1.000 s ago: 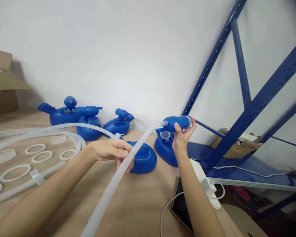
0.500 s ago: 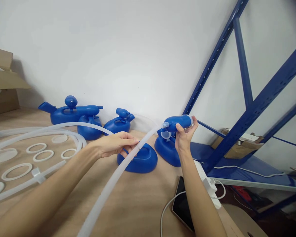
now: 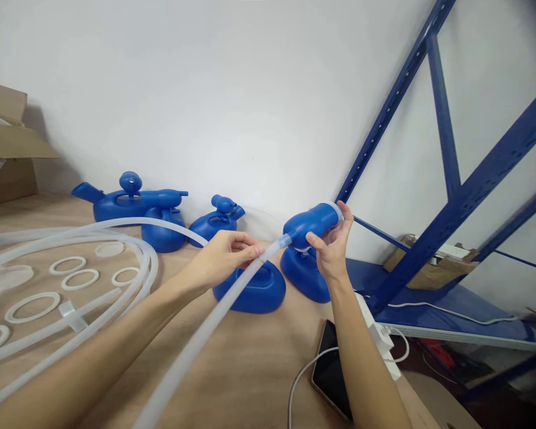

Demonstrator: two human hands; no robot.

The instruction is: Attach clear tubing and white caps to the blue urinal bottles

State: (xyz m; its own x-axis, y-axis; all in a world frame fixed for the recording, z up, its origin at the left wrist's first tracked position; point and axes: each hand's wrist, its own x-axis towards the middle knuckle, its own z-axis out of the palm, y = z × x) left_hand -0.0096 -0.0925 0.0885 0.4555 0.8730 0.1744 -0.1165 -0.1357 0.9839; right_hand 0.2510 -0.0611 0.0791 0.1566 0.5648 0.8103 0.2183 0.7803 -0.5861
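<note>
A blue plastic urinal funnel head (image 3: 310,225) with a pale rim ring is gripped in my right hand (image 3: 335,244). Its narrow spout sits inside the end of a translucent hose (image 3: 223,310), which runs down toward me. My left hand (image 3: 227,253) pinches a thin wire hose clamp (image 3: 262,258) that goes around this hose, a little below the spout. Behind the hose rests a blue urinal bottle (image 3: 254,292). Beneath the funnel head stands another blue bottle (image 3: 306,274), partly hidden by my right hand.
Coiled hose (image 3: 149,262), several white rings (image 3: 80,279) and clear discs (image 3: 109,249) lie at the left. More blue bottles (image 3: 120,205) stand along the wall. A tablet (image 3: 330,375) and power strip (image 3: 386,345) are beside my right forearm. A blue shelf frame (image 3: 464,202) rises right.
My left hand has moved the clamp up along the hose, closer to the spout. The funnel head has tilted, with its spout end lower and turned toward me.
</note>
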